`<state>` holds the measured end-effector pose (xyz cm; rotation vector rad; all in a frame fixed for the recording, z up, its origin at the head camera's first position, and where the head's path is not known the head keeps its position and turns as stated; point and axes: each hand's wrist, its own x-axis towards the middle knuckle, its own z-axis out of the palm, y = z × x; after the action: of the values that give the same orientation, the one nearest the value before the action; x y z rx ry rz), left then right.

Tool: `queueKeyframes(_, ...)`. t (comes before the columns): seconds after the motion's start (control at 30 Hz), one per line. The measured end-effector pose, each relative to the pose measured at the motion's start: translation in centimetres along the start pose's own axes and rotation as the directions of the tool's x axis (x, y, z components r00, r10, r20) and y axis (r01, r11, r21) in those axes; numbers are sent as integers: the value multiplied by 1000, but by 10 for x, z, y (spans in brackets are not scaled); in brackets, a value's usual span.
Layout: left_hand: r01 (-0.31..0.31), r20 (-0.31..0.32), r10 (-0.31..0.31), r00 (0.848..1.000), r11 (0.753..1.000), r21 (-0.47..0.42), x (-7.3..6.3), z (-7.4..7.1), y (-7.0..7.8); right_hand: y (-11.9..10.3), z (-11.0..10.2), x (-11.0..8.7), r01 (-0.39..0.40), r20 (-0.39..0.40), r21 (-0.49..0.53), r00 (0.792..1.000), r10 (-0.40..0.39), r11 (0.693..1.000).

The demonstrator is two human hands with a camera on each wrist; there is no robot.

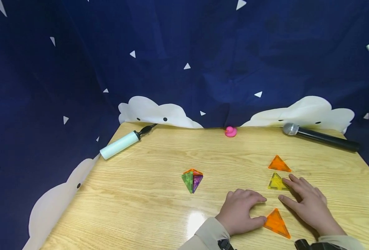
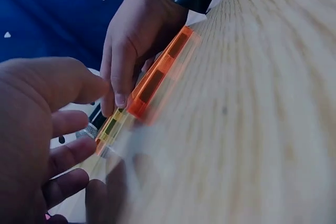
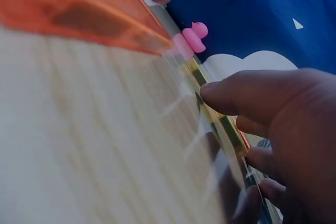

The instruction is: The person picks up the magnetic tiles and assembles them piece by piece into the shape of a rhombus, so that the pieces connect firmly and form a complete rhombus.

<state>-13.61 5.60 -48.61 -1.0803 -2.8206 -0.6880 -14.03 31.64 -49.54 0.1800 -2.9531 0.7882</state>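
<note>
My left hand (image 1: pixel 242 211) hovers low over the table, its fingers loosely spread and the thumb tip right at the left edge of an orange triangular magnetic tile (image 1: pixel 277 224). Opposite it, the right hand (image 1: pixel 310 205) has relaxed fingers. Its index fingertip meets the right corner of a yellow triangular tile (image 1: pixel 275 182), while its thumb points towards the left hand. Beyond the yellow tile lies another orange triangular tile (image 1: pixel 278 164). In the right wrist view, the fingers lie along the edge of the yellow tile (image 3: pixel 231 132), with the near orange tile (image 3: pixel 89 14) at upper left.
Left of the hands stands a small joined shape of green, purple and orange tiles (image 1: pixel 187 180). A pink rubber duck (image 1: pixel 230 131) sits at the back edge, a black microphone (image 1: pixel 325 137) at back right and a pale blue hand pump (image 1: pixel 120 145) at back left. Behind hangs a dark blue curtain (image 1: pixel 159 80).
</note>
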Motion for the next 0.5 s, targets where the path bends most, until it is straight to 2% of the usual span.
queueKeyframes(0.23,24,18,-25,1000,997,80,5,4,5,-8,4,0,25,-8,27,1000,-25,999)
queueKeyframes(0.5,22,30,-25,999,994,104,9,4,10,-12,6,1,38,-125,37,992,-33,999)
